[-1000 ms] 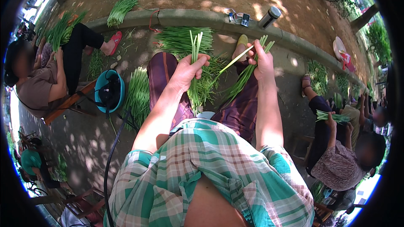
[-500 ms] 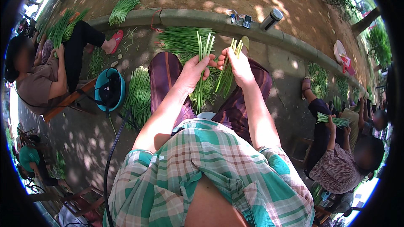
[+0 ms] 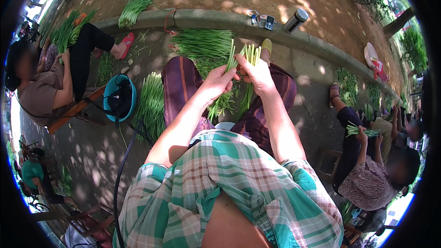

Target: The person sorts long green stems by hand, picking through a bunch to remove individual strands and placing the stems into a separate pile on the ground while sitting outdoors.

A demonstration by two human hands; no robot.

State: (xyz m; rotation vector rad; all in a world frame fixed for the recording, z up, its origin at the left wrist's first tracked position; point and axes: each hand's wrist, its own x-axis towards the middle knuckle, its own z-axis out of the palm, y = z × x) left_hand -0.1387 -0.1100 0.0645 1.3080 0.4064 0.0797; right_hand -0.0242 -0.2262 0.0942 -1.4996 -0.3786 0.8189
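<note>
Above my lap, my left hand (image 3: 219, 81) is closed around a few long green stalks, which look like garlic scapes; their pale ends stick up past the fingers. My right hand (image 3: 258, 74) grips a second bunch of stalks (image 3: 252, 54), fuller and with yellowish-white tips. Both hands meet, and the right thumb and fingers touch the left hand's stalks. On the ground beyond my knees lies a wide pile of stalks (image 3: 202, 42). Another heap of stalks (image 3: 151, 98) rests beside my left leg. Loose green scraps (image 3: 225, 103) lie between my legs, behind the hands.
A blue basin (image 3: 120, 97) with a black bag stands at my left. The curb (image 3: 197, 18) ahead carries a phone (image 3: 269, 23) and a steel flask (image 3: 296, 20). Seated people (image 3: 43, 80) handle stalks on both sides. A black cable (image 3: 120, 174) runs along my left.
Both hands have come together; earlier the two bunches were held slightly apart. The right hand's pale tips now stand in a fuller cluster, and the left hand has shifted slightly right.
</note>
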